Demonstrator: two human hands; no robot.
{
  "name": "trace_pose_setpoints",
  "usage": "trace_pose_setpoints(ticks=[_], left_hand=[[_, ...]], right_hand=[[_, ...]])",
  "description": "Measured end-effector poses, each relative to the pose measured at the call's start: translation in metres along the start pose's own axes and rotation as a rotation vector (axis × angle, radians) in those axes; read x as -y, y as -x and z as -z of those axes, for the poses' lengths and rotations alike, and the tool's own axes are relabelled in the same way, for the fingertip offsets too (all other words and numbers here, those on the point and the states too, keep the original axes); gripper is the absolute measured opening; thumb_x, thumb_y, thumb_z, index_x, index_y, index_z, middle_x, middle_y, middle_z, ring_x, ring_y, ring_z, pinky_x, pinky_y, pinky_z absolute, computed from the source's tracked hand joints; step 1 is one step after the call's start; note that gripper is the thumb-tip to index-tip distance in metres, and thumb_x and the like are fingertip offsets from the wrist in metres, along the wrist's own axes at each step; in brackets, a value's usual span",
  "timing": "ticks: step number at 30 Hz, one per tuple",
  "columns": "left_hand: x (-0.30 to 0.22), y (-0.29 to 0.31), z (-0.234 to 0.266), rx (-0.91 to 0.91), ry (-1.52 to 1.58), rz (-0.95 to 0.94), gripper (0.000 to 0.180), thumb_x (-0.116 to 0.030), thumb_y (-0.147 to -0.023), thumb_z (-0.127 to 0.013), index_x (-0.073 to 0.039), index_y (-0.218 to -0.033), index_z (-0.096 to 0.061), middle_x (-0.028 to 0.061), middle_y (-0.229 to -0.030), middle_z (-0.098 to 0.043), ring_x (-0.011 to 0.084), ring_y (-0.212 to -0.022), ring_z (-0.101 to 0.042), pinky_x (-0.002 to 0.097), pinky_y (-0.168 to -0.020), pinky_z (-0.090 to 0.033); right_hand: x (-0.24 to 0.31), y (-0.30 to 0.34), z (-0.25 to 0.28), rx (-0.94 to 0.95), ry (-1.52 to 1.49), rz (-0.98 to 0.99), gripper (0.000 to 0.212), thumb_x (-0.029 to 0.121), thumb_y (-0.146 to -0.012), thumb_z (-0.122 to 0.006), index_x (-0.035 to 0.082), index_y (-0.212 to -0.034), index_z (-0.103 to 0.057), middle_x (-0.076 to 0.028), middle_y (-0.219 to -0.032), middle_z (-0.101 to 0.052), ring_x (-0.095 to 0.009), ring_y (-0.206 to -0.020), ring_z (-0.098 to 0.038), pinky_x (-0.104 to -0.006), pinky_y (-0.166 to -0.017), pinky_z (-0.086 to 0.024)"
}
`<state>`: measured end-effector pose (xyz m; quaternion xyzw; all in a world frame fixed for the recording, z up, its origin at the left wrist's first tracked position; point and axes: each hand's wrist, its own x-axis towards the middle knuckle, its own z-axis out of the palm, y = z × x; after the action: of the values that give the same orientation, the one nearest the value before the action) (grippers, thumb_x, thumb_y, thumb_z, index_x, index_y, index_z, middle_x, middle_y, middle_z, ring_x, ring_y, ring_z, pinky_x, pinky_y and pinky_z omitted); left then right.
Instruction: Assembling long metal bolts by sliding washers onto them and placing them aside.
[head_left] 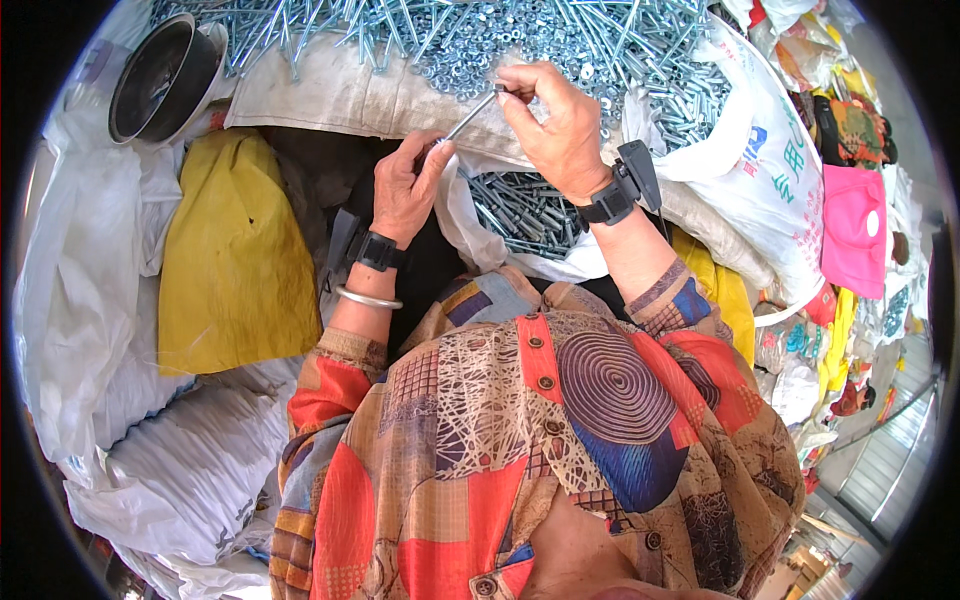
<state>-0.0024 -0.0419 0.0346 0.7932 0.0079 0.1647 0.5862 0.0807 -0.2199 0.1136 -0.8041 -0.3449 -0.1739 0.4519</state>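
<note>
A slim silver bolt (470, 118) slants between my two hands, over the near edge of a cloth-covered surface. My left hand (403, 190) pinches its lower end between thumb and fingers. At the upper end, my right hand (552, 122) is closed around a small dark piece, perhaps a nut or the bolt's head; the fingers partly cover it. Just below my hands, an open white sack (463, 222) holds many dark bolts (525, 208). Beyond them lies a heap of loose nuts (490, 50) and long silver bolts (345, 30).
Dark bowls (152, 80) stand at the far left. A yellow cloth (235, 250) hangs beside my left arm, with white sacks (185, 480) below it. To the right are a large printed white sack (745, 150), shorter bolts (690, 105) and a pink bag (853, 230).
</note>
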Motion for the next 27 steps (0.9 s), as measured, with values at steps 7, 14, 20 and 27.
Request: trace_pose_setpoints(ticks=[7, 14, 20, 27], left_hand=[[-0.002, -0.003, -0.002, -0.030, -0.008, -0.014, 0.025, -0.024, -0.093, -0.070, -0.001, -0.103, -0.067, 0.0111, -0.075, -0.066, 0.0150, -0.064, -0.059, 0.0282, -0.062, -0.049], [0.000, 0.000, -0.003, -0.012, -0.060, -0.038, 0.027, -0.027, -0.092, -0.070, -0.001, -0.100, -0.066, 0.0113, -0.072, -0.065, 0.0187, -0.062, -0.060, 0.0299, -0.060, -0.048], [-0.002, 0.000, -0.004, -0.030, -0.105, -0.057, 0.029, -0.029, -0.092, -0.071, -0.002, -0.099, -0.066, 0.0118, -0.070, -0.063, 0.0210, -0.060, -0.059, 0.0310, -0.059, -0.048], [-0.005, 0.004, -0.004, 0.016, -0.077, -0.012, 0.032, -0.029, -0.090, -0.073, -0.001, -0.104, -0.065, 0.0075, -0.072, -0.061, 0.0148, -0.062, -0.055, 0.0279, -0.060, -0.046]], right_hand=[[-0.003, 0.000, 0.000, 0.034, 0.220, 0.305, 0.022, 0.001, -0.085, -0.067, 0.007, -0.106, -0.065, -0.011, -0.093, -0.067, -0.030, -0.089, -0.065, -0.0381, -0.076, -0.054], [-0.003, 0.012, -0.015, -0.180, -0.203, -0.147, 0.021, 0.004, -0.085, -0.070, 0.007, -0.105, -0.067, -0.012, -0.089, -0.068, -0.029, -0.078, -0.068, -0.0344, -0.066, -0.055], [0.001, 0.012, 0.001, -0.038, 0.170, 0.157, 0.022, 0.003, -0.083, -0.071, 0.007, -0.104, -0.067, -0.011, -0.087, -0.066, -0.031, -0.080, -0.067, -0.0362, -0.069, -0.055], [0.002, 0.031, -0.020, -0.153, -0.113, 0.021, 0.029, 0.006, -0.084, -0.073, 0.005, -0.110, -0.063, -0.008, -0.089, -0.064, -0.022, -0.075, -0.063, -0.0311, -0.067, -0.052]])
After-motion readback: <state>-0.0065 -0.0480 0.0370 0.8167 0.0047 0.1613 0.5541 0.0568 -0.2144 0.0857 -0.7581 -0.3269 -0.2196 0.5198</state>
